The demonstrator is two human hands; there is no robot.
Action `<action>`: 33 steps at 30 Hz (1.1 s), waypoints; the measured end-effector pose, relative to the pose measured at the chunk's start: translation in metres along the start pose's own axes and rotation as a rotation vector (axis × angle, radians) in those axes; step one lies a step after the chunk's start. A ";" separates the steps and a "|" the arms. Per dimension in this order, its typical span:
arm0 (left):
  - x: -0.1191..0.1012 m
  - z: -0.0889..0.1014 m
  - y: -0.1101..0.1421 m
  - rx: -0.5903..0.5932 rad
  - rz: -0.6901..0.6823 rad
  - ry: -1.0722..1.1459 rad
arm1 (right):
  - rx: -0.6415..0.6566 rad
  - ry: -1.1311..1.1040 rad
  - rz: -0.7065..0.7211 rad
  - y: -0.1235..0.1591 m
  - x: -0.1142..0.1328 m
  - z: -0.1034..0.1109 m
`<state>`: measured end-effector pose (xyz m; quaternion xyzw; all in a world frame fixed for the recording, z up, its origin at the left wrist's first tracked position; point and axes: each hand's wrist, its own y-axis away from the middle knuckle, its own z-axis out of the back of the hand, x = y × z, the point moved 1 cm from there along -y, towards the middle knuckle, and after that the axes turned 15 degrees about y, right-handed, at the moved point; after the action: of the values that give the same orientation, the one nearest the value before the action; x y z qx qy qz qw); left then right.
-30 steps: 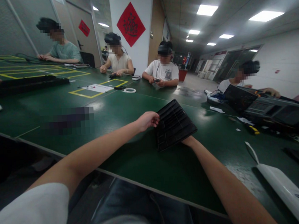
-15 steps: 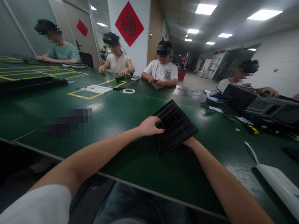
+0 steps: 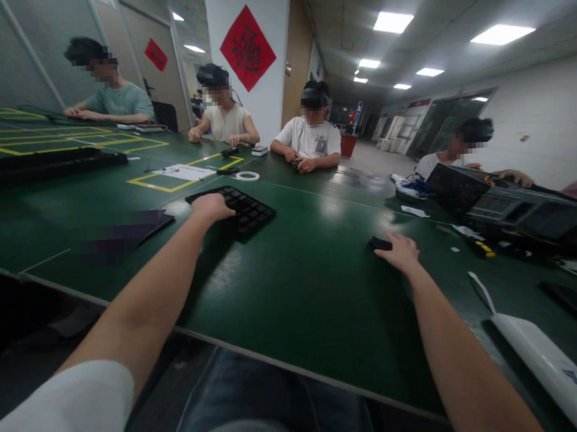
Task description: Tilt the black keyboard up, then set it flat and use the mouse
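Note:
A flat black tray divided into a grid of small compartments (image 3: 250, 211) lies on or just above the green table, left of centre. My left hand (image 3: 211, 208) grips its near left side, thumb towards the compartments; the other fingers are mostly hidden. Off to the right, my right hand (image 3: 402, 252) is closed on a small black block-like piece (image 3: 379, 243), low over the tabletop or touching it. What that piece is I cannot make out. Beside my left forearm lies a dark flat item (image 3: 146, 228), partly blurred out.
A white flat device with a cable (image 3: 542, 351) lies at the near right. Behind it stand an opened computer case (image 3: 520, 207) and a yellow-handled tool (image 3: 484, 249). A white tape roll (image 3: 247, 176) and a paper sheet (image 3: 187, 172) lie further back. Several people sit around the table.
The tray has gone from upright before me to lower and further left, in my left hand. My right hand has left it, moved right and now holds the small black piece.

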<state>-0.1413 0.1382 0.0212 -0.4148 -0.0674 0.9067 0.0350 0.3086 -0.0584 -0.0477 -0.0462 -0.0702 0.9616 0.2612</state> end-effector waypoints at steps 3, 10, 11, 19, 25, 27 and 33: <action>0.004 0.000 0.000 -0.019 0.087 -0.144 | -0.011 -0.003 0.044 -0.001 0.004 -0.004; -0.015 -0.020 0.015 0.055 -0.068 -0.152 | -0.071 -0.205 0.234 0.008 0.041 -0.001; -0.022 -0.028 0.021 0.080 -0.084 -0.146 | -0.072 -0.287 0.275 0.011 0.050 0.002; -0.076 -0.108 0.097 0.239 -0.438 0.361 | 0.099 -1.059 0.505 0.045 0.110 0.024; -0.070 -0.127 0.122 0.417 -0.441 0.494 | 0.068 -1.179 0.512 0.045 0.111 0.018; -0.068 -0.126 0.125 0.454 -0.453 0.494 | 0.033 -1.167 0.546 0.044 0.111 0.018; -0.068 -0.129 0.127 0.478 -0.480 0.518 | 0.020 -1.052 0.699 0.048 0.113 0.025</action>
<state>-0.0007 0.0163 -0.0306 -0.5817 0.0611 0.7288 0.3560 0.1842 -0.0448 -0.0367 0.4152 -0.1612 0.8847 -0.1375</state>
